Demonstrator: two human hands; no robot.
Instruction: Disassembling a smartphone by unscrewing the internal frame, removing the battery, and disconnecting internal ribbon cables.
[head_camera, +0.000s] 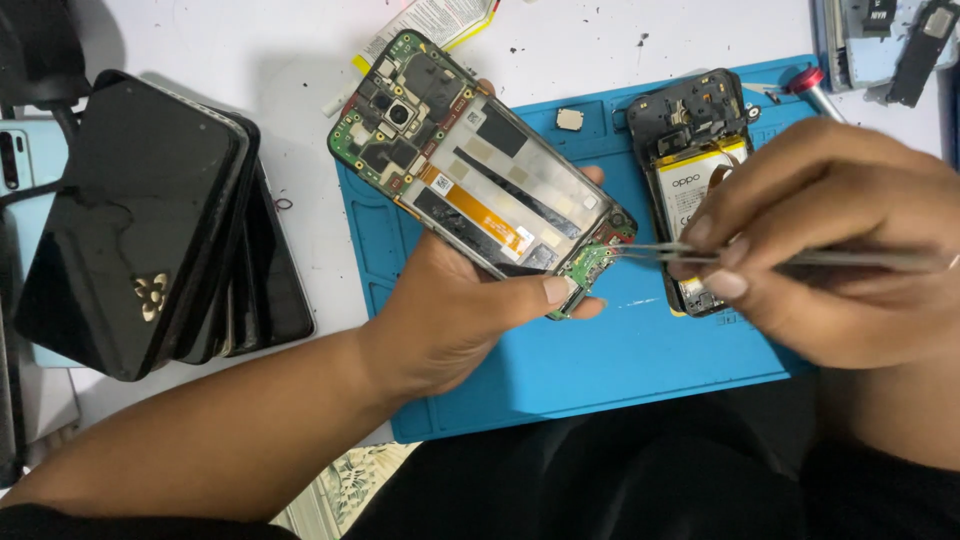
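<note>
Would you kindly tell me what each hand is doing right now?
Left hand: closed around the opened phone, held above the blue mat.
Right hand: closed on the tweezers, tips at the phone's lower board.

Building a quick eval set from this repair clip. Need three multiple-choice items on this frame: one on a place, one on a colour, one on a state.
1. Where do the tweezers' tips touch the opened phone?
A. the camera end
B. the small green board at its lower end
C. the orange flex in the middle

2. What colour is the work mat?
A. blue
B. grey
C. red

3. How is the opened phone supported?
A. flat on the mat
B. leaning on the stack of phones
C. held up in the left hand

Answers: 1 B, the tweezers in the right hand reach the green board of the opened phone. 2 A, the work mat is blue. 3 C, the left hand cradles the phone above the mat.
</note>
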